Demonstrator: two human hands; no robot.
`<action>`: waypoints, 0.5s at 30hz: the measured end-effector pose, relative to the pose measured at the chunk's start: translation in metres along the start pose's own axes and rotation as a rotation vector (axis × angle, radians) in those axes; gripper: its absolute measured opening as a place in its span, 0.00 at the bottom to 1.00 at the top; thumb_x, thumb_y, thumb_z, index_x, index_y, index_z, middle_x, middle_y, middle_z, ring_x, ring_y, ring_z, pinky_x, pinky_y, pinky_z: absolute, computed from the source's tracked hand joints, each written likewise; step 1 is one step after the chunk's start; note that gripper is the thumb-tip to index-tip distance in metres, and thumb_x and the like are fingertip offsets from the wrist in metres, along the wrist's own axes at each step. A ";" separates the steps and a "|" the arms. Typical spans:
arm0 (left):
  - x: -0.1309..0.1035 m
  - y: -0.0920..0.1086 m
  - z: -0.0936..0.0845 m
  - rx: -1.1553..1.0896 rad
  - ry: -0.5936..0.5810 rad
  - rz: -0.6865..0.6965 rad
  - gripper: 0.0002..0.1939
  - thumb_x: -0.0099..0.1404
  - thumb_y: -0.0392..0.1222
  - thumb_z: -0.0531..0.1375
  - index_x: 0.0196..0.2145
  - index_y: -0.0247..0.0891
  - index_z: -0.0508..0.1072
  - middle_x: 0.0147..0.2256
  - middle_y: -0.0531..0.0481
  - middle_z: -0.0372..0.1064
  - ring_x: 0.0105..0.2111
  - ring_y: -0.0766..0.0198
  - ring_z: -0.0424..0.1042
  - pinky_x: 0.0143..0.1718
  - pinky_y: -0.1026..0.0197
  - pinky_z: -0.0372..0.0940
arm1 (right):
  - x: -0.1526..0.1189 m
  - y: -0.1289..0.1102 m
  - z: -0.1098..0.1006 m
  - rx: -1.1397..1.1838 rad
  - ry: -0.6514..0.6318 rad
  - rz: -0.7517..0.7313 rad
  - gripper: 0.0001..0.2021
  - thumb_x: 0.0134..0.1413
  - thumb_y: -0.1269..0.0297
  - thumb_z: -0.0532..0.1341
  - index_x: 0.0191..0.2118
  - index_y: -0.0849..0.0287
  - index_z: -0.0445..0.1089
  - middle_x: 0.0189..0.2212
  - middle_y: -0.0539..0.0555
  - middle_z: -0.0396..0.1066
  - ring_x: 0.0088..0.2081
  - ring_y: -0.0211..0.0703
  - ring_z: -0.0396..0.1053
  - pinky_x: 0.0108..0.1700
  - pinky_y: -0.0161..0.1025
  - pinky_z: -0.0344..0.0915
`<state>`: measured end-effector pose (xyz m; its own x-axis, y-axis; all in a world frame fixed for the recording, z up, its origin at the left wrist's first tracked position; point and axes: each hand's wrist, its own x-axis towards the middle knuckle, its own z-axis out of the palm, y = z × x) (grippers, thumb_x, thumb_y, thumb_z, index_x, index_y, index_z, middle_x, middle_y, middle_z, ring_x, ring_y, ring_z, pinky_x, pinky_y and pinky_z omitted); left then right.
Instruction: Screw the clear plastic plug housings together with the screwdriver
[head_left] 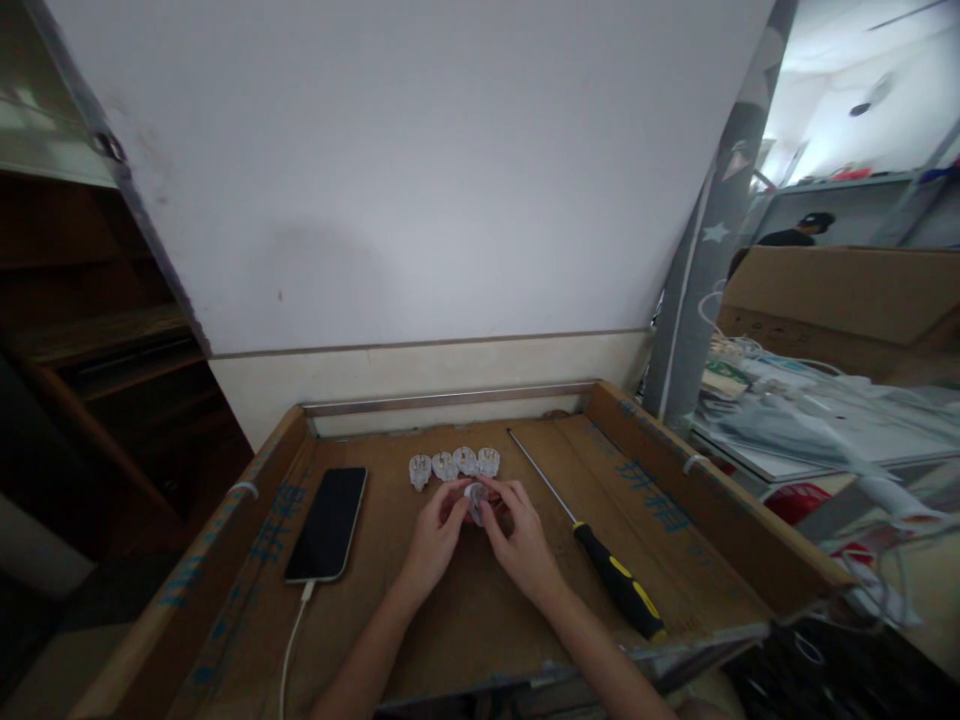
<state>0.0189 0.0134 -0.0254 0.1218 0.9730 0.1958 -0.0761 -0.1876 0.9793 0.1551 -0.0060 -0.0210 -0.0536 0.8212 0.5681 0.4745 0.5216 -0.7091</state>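
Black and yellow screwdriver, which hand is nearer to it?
Right. The right hand is beside the screwdriver, apart from it; the left hand is farther off, with the right hand between them.

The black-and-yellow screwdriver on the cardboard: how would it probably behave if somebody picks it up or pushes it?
The screwdriver should feel stiff, as its long, thin shaft looks like straight metal. It is probably heavier at the handle, which is much thicker. That handle looks rounded, so it might roll a little.
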 end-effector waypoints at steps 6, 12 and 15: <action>-0.002 0.006 0.002 -0.004 0.013 -0.004 0.18 0.58 0.52 0.58 0.41 0.36 0.70 0.42 0.43 0.73 0.40 0.57 0.72 0.39 0.59 0.67 | 0.001 0.004 0.001 0.017 0.009 0.007 0.11 0.59 0.64 0.52 0.45 0.56 0.68 0.36 0.56 0.65 0.36 0.40 0.67 0.40 0.38 0.67; -0.002 0.007 0.000 0.074 0.025 0.002 0.16 0.60 0.49 0.56 0.41 0.36 0.70 0.42 0.44 0.72 0.42 0.57 0.72 0.43 0.58 0.65 | 0.001 0.005 0.002 0.018 0.043 0.008 0.10 0.59 0.63 0.53 0.44 0.56 0.68 0.36 0.55 0.66 0.36 0.40 0.67 0.39 0.38 0.67; -0.003 0.007 -0.001 0.147 0.022 0.035 0.14 0.62 0.45 0.55 0.43 0.37 0.70 0.44 0.45 0.71 0.44 0.59 0.71 0.46 0.58 0.64 | 0.001 0.006 0.002 0.012 0.082 0.017 0.10 0.59 0.63 0.53 0.44 0.58 0.67 0.35 0.56 0.67 0.35 0.41 0.67 0.38 0.38 0.67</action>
<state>0.0168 0.0093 -0.0196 0.0995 0.9681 0.2300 0.0665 -0.2371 0.9692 0.1564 -0.0015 -0.0259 0.0269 0.8085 0.5879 0.4645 0.5107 -0.7235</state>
